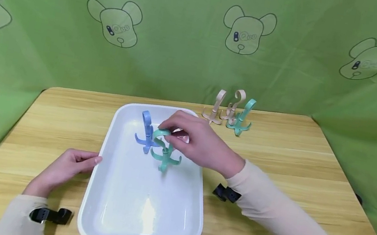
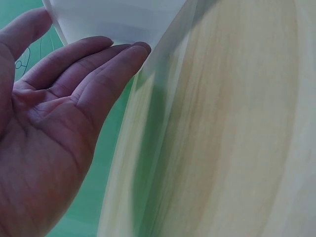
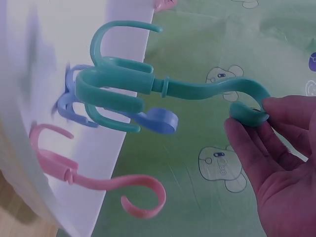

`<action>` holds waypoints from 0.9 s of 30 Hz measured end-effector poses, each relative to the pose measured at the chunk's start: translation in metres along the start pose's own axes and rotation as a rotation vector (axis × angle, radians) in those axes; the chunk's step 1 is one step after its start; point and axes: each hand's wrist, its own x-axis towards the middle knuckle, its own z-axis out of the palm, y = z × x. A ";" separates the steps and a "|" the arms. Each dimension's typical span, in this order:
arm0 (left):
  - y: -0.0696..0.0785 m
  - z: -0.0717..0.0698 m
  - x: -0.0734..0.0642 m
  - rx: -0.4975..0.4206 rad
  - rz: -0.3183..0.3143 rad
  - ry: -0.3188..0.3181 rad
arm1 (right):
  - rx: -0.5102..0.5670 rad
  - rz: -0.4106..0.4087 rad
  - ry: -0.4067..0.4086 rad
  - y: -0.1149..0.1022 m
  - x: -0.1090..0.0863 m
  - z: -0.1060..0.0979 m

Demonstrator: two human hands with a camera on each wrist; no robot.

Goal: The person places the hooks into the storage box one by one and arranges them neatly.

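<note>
Presumably for steadiness, left hand [image 1: 65, 167] pinches white tray [image 1: 126, 198] at left; right hand [image 1: 204, 143] grasps green hook [image 3: 131, 81] by its top.

Our plain cream sleeves [image 1: 293, 228]
We wear them long and close-fitting, with a small black camera [image 1: 50, 216] at each wrist.

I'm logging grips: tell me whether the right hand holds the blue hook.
No, the right hand pinches a green hook by its curved end.
</note>
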 end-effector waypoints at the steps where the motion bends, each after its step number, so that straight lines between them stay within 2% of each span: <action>1: 0.000 0.000 0.000 -0.001 -0.002 0.000 | -0.008 0.007 -0.006 0.000 0.001 0.001; 8: 0.000 0.000 -0.001 -0.007 -0.005 0.001 | -0.038 0.038 -0.053 -0.001 0.007 0.010; 16: -0.001 0.001 0.000 -0.035 0.006 -0.011 | 0.014 0.044 -0.084 -0.003 0.010 0.017; 27: -0.001 0.001 -0.001 -0.011 0.003 0.004 | -0.007 0.125 -0.184 -0.004 0.015 0.028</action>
